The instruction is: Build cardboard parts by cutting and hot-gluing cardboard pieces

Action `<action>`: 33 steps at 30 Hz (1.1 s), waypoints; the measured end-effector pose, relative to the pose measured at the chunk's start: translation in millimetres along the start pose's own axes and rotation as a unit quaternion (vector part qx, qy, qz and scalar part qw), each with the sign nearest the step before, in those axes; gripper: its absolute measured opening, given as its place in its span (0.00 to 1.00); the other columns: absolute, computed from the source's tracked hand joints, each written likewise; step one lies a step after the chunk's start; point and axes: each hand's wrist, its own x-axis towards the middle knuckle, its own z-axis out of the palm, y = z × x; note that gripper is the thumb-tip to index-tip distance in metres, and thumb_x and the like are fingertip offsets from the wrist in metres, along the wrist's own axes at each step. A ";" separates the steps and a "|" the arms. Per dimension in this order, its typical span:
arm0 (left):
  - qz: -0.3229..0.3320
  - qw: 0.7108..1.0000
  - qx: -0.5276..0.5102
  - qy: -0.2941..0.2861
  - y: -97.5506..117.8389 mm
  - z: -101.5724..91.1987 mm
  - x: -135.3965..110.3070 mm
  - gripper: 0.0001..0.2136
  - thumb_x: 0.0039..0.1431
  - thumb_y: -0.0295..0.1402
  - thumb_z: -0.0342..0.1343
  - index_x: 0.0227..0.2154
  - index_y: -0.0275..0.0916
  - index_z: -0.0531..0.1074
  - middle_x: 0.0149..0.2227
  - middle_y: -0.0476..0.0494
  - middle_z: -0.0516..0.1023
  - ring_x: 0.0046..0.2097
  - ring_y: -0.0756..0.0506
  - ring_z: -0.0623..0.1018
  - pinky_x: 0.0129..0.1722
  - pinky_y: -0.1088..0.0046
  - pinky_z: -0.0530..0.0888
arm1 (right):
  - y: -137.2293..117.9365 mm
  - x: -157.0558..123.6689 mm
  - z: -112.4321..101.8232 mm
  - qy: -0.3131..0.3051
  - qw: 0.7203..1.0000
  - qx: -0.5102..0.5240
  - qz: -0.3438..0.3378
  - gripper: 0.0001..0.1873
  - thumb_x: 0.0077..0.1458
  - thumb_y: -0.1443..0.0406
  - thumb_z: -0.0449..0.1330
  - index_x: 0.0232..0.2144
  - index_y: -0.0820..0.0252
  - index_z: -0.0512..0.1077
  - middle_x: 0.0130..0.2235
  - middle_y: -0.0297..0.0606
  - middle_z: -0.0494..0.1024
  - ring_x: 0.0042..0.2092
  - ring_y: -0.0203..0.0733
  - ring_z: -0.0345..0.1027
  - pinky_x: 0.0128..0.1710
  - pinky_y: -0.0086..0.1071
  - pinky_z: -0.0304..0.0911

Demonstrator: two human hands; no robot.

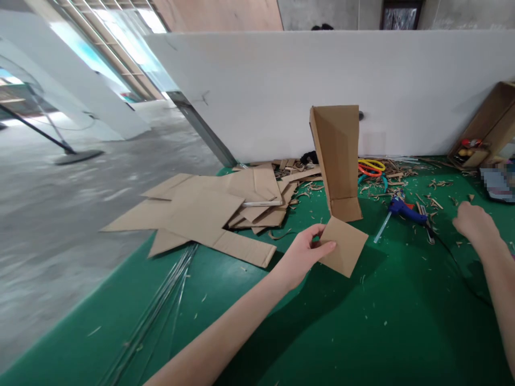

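My left hand (303, 253) pinches a small square cardboard piece (345, 245) just above the green floor mat (362, 321). Right behind that piece a tall folded cardboard column (338, 161) stands upright on the mat. My right hand (475, 222) hovers over the mat at the right with its fingers curled in; whether it holds anything is hidden. A blue glue gun (404, 210) with a clear glue stick lies between the column and my right hand.
Flat cardboard sheets (201, 212) are piled at the left of the mat. Scissors with orange and yellow handles (370, 167) and cardboard scraps lie along a white wall panel (322, 86). An open cardboard box (485, 126) leans at the far right. Thin rods (161, 305) lie at the mat's left edge.
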 end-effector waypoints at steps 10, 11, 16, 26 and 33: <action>-0.095 0.954 -0.284 0.023 -8.9 46.5 -2.6 0.21 0.57 0.29 0.64 0.52 0.42 0.66 0.56 0.37 0.73 0.48 0.37 0.80 0.37 0.56 0.84 | -124.4 -51.3 -62.4 -0.057 0.629 0.755 -0.176 0.13 0.53 0.53 0.55 0.25 0.54 0.68 0.21 0.29 0.61 0.22 0.36 0.54 0.22 0.32 0.51; -0.101 0.951 -0.290 0.027 -12.3 50.1 -2.8 0.20 0.57 0.29 0.64 0.51 0.42 0.66 0.55 0.37 0.73 0.48 0.38 0.80 0.38 0.58 0.84 | -140.2 -63.5 -61.6 -0.123 0.583 0.779 -0.194 0.20 0.55 0.49 0.54 0.20 0.54 0.64 0.17 0.27 0.55 0.19 0.35 0.49 0.20 0.32 0.48; -0.092 0.950 -0.298 -0.014 -22.3 55.3 -5.5 0.16 0.57 0.27 0.63 0.49 0.39 0.70 0.50 0.37 0.77 0.46 0.40 0.81 0.41 0.62 0.83 | -192.5 -105.4 -29.4 -0.227 0.453 0.840 -0.193 0.32 0.55 0.48 0.57 0.10 0.56 0.51 0.12 0.25 0.43 0.17 0.31 0.36 0.19 0.31 0.41; -0.112 0.936 -0.333 -0.037 -27.7 57.5 -5.0 0.17 0.60 0.26 0.61 0.51 0.40 0.69 0.51 0.38 0.77 0.46 0.42 0.81 0.45 0.58 0.81 | -203.7 -104.4 1.4 -0.187 0.446 0.852 -0.201 0.31 0.54 0.51 0.60 0.09 0.56 0.52 0.12 0.24 0.44 0.17 0.30 0.35 0.20 0.32 0.36; -0.108 0.934 -0.338 -0.037 -30.2 56.4 -5.0 0.17 0.59 0.26 0.62 0.51 0.41 0.70 0.48 0.39 0.78 0.45 0.41 0.81 0.48 0.54 0.80 | -204.5 -109.6 5.9 -0.187 0.458 0.845 -0.201 0.30 0.55 0.55 0.60 0.09 0.56 0.53 0.12 0.24 0.46 0.17 0.29 0.35 0.20 0.32 0.36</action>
